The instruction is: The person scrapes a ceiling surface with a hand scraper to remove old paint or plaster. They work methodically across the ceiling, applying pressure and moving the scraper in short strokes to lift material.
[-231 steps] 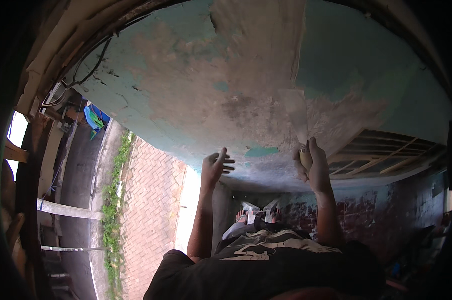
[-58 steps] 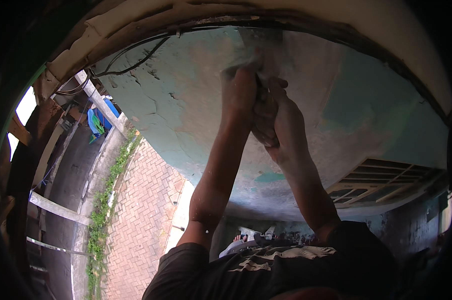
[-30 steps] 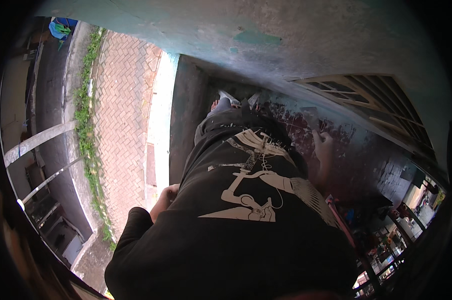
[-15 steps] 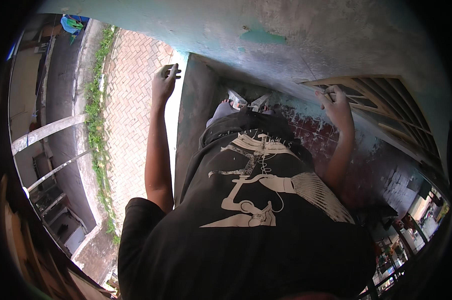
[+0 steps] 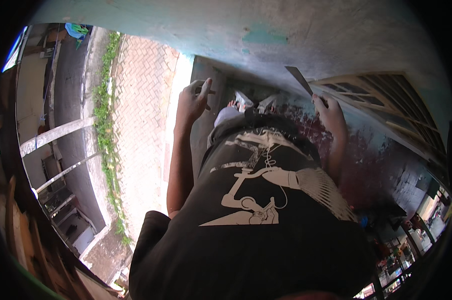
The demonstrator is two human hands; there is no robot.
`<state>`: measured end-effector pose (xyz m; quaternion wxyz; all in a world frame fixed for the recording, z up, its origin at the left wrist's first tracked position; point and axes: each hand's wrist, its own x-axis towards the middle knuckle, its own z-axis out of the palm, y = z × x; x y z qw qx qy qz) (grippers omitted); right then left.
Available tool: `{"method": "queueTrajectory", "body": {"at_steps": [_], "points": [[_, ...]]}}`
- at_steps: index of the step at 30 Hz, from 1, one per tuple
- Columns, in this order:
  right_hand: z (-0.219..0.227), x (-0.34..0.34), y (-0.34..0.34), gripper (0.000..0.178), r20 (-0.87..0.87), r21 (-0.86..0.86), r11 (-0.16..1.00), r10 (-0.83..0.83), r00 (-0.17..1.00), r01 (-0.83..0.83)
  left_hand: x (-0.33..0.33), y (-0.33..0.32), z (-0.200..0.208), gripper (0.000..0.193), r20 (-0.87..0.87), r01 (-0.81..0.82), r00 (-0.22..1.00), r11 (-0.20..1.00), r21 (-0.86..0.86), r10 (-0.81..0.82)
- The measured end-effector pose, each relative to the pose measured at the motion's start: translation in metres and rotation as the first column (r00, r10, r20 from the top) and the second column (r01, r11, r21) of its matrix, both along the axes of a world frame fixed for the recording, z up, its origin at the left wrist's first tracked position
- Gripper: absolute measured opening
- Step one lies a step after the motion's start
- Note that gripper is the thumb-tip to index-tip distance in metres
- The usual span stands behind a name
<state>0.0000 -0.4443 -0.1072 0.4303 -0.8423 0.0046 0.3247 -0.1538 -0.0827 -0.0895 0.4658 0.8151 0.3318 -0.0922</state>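
Note:
In my right hand [image 5: 330,111] is a thin, flat, dark scraper [image 5: 299,80], its fingers closed round the near end. The wide end points up and left, close to the grey plastered wall [image 5: 211,35]; whether it touches the wall I cannot tell. My left hand [image 5: 193,102] is raised at the left, over the edge between the bright strip and the dark floor. Its fingers are loosely bent and apart, and nothing shows in them. Patches of turquoise paint [image 5: 266,36] show on the wall ahead.
A slatted wooden window or vent frame [image 5: 386,95] stands out at the right, close to my right hand. Pale angled pieces [image 5: 244,100] lie by my feet. Brick paving [image 5: 143,75] and a strip of green plants [image 5: 105,110] run along the left.
My left hand has come right and slightly down. My right hand has turned and dropped a little, so the scraper now shows its broad side instead of a thin edge.

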Motion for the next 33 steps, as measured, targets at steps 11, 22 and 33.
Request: {"method": "queueTrajectory", "body": {"at_steps": [11, 22, 33], "points": [[0.161, 0.014, 0.076, 0.022, 0.078, 0.614, 0.778, 0.108, 0.991, -0.134, 0.089, -0.041, 0.114, 0.04, 0.58, 0.164, 0.81, 0.983, -0.083, -0.086], [0.256, 0.034, 0.191, 0.043, -0.126, 0.965, 0.26, 0.308, 0.943, 0.044, 0.169, -0.034, 0.251, 0.032, 0.9, 0.275, 0.34, 0.886, -0.372, 0.273], [0.254, 0.03, 0.208, 0.049, -0.159, 0.908, 0.396, 0.022, 0.987, 0.137, 0.193, -0.035, 0.232, 0.036, 0.867, 0.278, 0.398, 0.861, -0.425, 0.3]]}}
